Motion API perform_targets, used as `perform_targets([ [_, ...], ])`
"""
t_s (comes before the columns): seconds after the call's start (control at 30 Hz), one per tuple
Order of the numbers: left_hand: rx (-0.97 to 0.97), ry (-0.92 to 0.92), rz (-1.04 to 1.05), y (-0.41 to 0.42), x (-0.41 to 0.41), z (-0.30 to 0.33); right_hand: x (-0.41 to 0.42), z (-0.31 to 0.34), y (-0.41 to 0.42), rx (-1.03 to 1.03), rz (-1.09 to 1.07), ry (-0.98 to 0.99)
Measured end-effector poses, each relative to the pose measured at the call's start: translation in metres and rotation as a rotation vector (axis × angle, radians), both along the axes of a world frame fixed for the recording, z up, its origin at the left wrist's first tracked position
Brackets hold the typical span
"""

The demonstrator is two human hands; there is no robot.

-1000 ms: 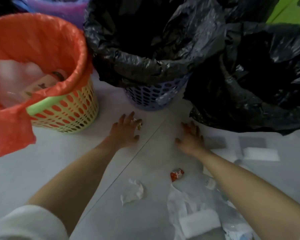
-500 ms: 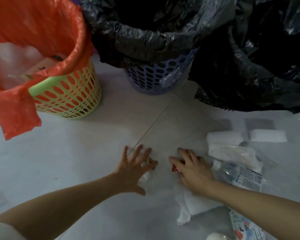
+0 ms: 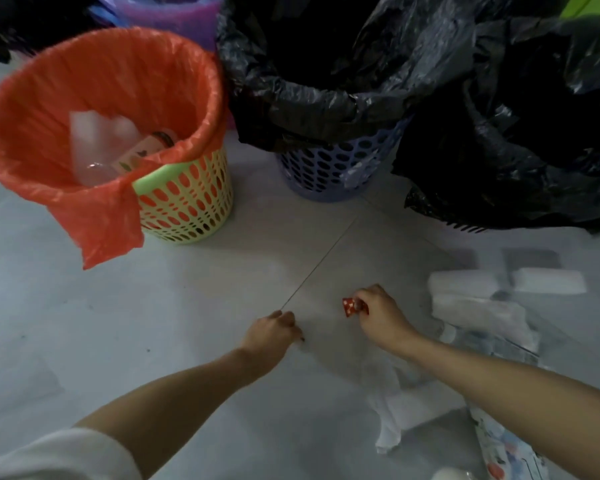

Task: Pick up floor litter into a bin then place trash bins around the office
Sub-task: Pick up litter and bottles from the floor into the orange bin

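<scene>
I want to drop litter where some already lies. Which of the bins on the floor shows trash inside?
The yellow-green basket with the orange liner, at far left: a bottle and clear plastic lie in it. The black-lined bins show only dark interiors.

Two bare forearms; white sleeve (image 3: 59, 455) pushed up on left arm only

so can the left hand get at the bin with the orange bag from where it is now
Probably yes. The left hand is closed, low over the floor, and only bare floor lies between it and the bin with the orange bag. The bin's mouth is open, though reaching it likely needs a lift and stretch.
</scene>
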State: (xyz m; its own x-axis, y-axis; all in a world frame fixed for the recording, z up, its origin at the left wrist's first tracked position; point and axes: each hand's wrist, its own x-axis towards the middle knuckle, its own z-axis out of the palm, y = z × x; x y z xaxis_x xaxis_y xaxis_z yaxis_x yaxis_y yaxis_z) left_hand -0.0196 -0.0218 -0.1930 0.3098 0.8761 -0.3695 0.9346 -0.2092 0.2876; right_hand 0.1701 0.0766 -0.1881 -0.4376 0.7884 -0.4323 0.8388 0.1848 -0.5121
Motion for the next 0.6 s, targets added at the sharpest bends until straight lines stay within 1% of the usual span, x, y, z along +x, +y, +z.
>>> perform_targets([
  [0.07,0.026,0.076,0.148,0.014,-0.005,0.013,-0.012,0.014,0.010,0.041,-0.037,0.080],
  [0.13,0.117,0.057,0.234,0.032,-0.013,0.027,-0.026,0.035,0.019,0.114,-0.079,0.175],
  [0.17,0.226,0.027,0.272,0.041,-0.018,0.040,-0.035,0.049,0.021,0.176,-0.105,0.240],
  [0.23,0.461,-0.100,0.354,0.061,-0.033,0.066,-0.054,0.079,0.029,0.346,-0.128,0.399],
  [0.27,0.584,-0.130,0.374,0.068,-0.040,0.081,-0.064,0.095,0.034,0.448,-0.121,0.471],
  [0.33,0.767,-0.170,0.420,0.080,-0.049,0.119,-0.083,0.129,0.043,0.613,-0.104,0.595],
  [0.37,0.852,-0.214,0.481,0.085,-0.055,0.143,-0.095,0.148,0.047,0.665,-0.101,0.654],
  [0.4,0.908,-0.279,0.587,0.090,-0.062,0.162,-0.107,0.162,0.051,0.696,-0.095,0.698],
  [0.43,0.947,-0.328,0.731,0.094,-0.072,0.176,-0.120,0.174,0.054,0.710,-0.085,0.720],
  [0.5,0.953,-0.371,1.013,0.097,-0.097,0.199,-0.151,0.190,0.061,0.681,-0.082,0.741],
  [0.53,0.933,-0.383,1.113,0.097,-0.112,0.208,-0.169,0.196,0.063,0.632,-0.097,0.745],
  [0.6,0.858,-0.400,1.208,0.094,-0.134,0.219,-0.202,0.207,0.063,0.554,-0.079,0.725],
])
